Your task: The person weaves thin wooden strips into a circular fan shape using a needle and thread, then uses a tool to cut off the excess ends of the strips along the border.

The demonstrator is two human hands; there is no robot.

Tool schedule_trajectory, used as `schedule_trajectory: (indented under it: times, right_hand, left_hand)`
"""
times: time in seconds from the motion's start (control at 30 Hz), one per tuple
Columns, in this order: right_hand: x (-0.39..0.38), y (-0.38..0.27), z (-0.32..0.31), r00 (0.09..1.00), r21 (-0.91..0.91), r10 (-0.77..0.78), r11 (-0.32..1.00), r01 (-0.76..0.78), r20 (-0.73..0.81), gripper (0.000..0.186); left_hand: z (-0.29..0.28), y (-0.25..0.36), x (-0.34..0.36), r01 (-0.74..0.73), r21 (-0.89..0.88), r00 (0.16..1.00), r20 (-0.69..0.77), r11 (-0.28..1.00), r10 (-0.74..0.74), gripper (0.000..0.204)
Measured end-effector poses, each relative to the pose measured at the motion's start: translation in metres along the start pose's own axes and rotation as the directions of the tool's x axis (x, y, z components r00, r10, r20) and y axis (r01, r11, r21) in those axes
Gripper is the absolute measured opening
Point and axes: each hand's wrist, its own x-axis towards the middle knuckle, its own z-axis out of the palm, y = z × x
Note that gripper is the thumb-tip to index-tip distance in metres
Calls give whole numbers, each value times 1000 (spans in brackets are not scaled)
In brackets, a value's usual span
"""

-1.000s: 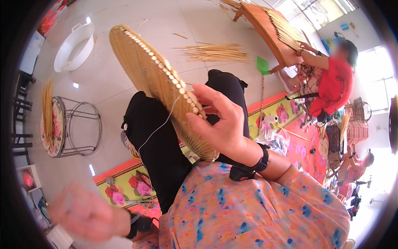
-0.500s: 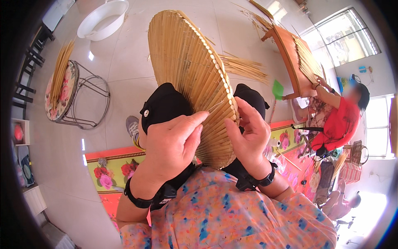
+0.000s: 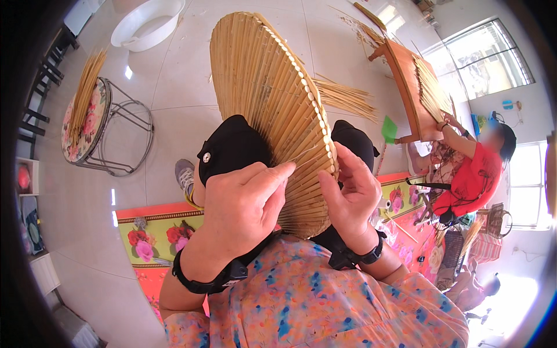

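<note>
Fan of ribbed tan stalks (image 3: 272, 87) stands at the frame's upper centre, and I'd brace its pale-dotted rim in the right hand (image 3: 353, 188), thumb and finger pinching it, while slowly steering the thin whitish strand (image 3: 307, 155) pinched in the left hand (image 3: 239, 200).

I've got two hands, left hand (image 3: 241, 200) and right hand (image 3: 357, 203), mid-frame; two black wrist straps (image 3: 196, 283), one per wrist. One ribbed fan (image 3: 255, 75), centre. One white tub (image 3: 162, 29), upper left. One round floral stool (image 3: 93, 133), left. One wooden table (image 3: 400, 81), upper right. Two other people (image 3: 476, 177), right.
</note>
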Motion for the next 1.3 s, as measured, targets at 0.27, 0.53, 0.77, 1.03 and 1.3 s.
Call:
schedule_trajectory:
  times: [0.27,0.53,0.77,1.03,1.3]
  right_hand:
    - [0,-1,1,1000,-3,-14,1000,14,8,42]
    - [-1,-4,2,1000,-5,8,1000,-8,-3,42]
    - [-2,-2,8,999,-3,-26,1000,26,-22,43]
    - [-8,-10,20,1000,183,-12,983,14,-13,42]
    - [-14,-6,25,1000,292,-21,956,24,-14,43]
  left_hand:
    - [-1,0,0,-1,4,1000,-8,1000,1,24]
    - [-3,3,1,-12,39,1000,-4,999,12,24]
    - [-16,23,11,-28,200,999,42,979,20,20]
    - [-33,20,7,105,146,990,81,984,-118,19]
    - [-45,25,-8,271,206,949,106,940,-296,20]
